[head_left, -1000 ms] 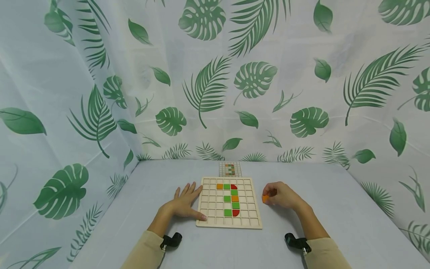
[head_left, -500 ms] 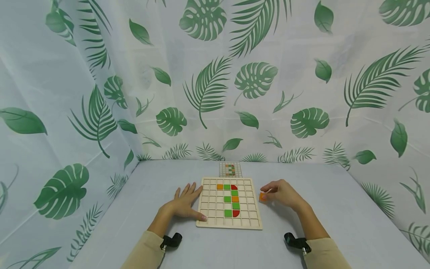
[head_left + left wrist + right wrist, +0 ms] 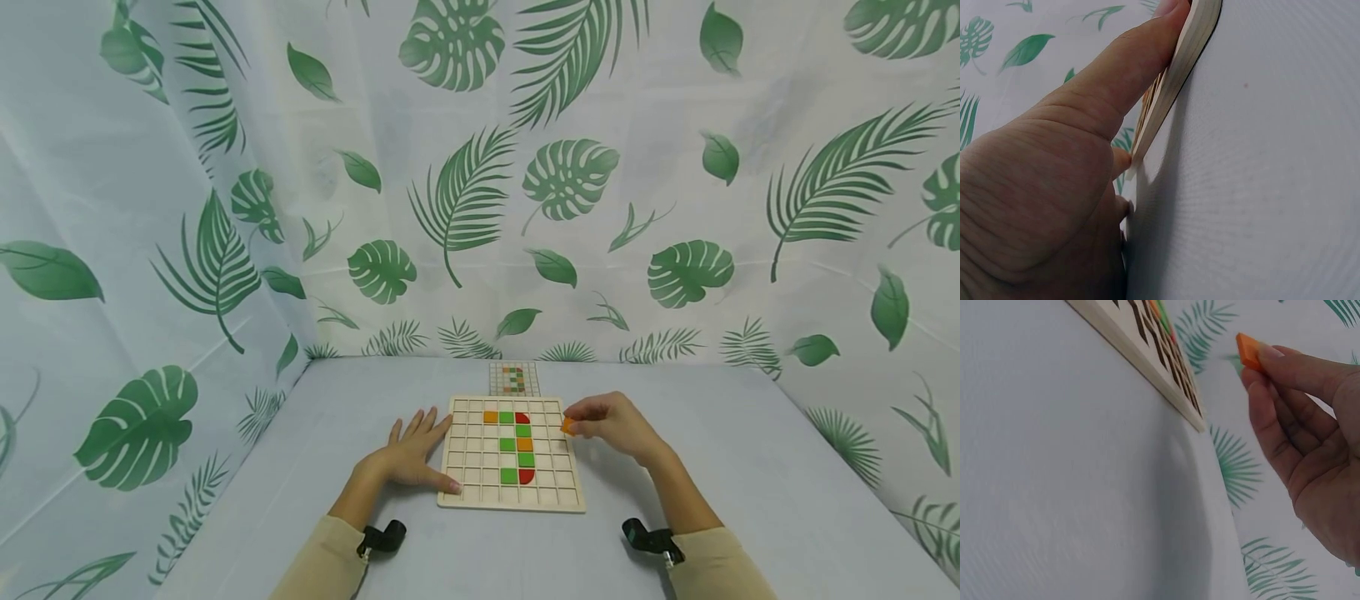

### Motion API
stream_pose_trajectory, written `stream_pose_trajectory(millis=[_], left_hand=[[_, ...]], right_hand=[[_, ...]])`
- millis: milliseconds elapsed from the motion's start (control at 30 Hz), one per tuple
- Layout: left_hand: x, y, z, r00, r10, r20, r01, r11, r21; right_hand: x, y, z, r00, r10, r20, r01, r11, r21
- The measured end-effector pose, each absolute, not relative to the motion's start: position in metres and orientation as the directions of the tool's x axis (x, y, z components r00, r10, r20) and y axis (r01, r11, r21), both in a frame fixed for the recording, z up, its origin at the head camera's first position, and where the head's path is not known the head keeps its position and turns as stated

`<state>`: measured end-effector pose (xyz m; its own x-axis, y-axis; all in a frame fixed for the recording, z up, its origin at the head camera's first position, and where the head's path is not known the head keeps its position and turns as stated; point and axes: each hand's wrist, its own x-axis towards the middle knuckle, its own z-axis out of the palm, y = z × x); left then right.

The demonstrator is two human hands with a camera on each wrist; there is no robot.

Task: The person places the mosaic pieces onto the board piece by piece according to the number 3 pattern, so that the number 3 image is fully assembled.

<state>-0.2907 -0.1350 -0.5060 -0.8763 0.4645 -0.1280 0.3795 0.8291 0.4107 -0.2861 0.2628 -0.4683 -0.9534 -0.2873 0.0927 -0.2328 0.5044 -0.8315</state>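
Observation:
A wooden grid board [image 3: 480, 493] lies on the table, with green, orange and red tiles set in several of its squares. My left hand [image 3: 408, 457] rests at the board's left side, fingers spread, with the thumb on its near left corner. In the left wrist view the thumb [image 3: 1141, 53] lies against the board's edge [image 3: 1175, 75]. My right hand [image 3: 618, 425] pinches an orange square tile [image 3: 567, 426] between thumb and fingers, over the board's right edge. The right wrist view shows this orange tile [image 3: 1249, 352] held up, apart from the board [image 3: 1147, 359].
A small pattern card [image 3: 514, 377] with a printed grid and coloured squares lies just behind the board. The white table [image 3: 360, 383] ends at a leaf-printed cloth backdrop [image 3: 480, 208]. Black wrist cameras [image 3: 386, 536] sit on both forearms.
My right hand has carried the orange tile leftward and slightly away from me, from beside the board to its right edge. The left hand and the board have stayed in place.

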Motion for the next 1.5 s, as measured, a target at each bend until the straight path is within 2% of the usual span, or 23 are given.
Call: stream_pose_trajectory(millis=[267, 567, 1133, 1500], left_hand=[[-0.290, -0.135, -0.505, -0.876, 0.465, -0.129, 0.378, 0.828, 0.414], [-0.289, -0.134, -0.505, -0.876, 0.464, -0.128, 0.379, 0.829, 0.410], [-0.290, -0.136, -0.503, -0.874, 0.467, -0.136, 0.382, 0.833, 0.401], [-0.289, -0.136, -0.501, -0.870, 0.473, -0.142, 0.384, 0.828, 0.409]], right_hand=[[-0.288, 0.245, -0.467, -0.943, -0.291, 0.160, -0.279, 0.432, -0.858], [-0.284, 0.223, -0.464, -0.915, -0.358, 0.187, -0.322, 0.368, -0.872], [-0.286, 0.178, -0.463, -0.892, -0.423, 0.156, -0.344, 0.416, -0.842], [-0.281, 0.151, -0.467, -0.812, -0.569, 0.129, -0.441, 0.453, -0.774]])
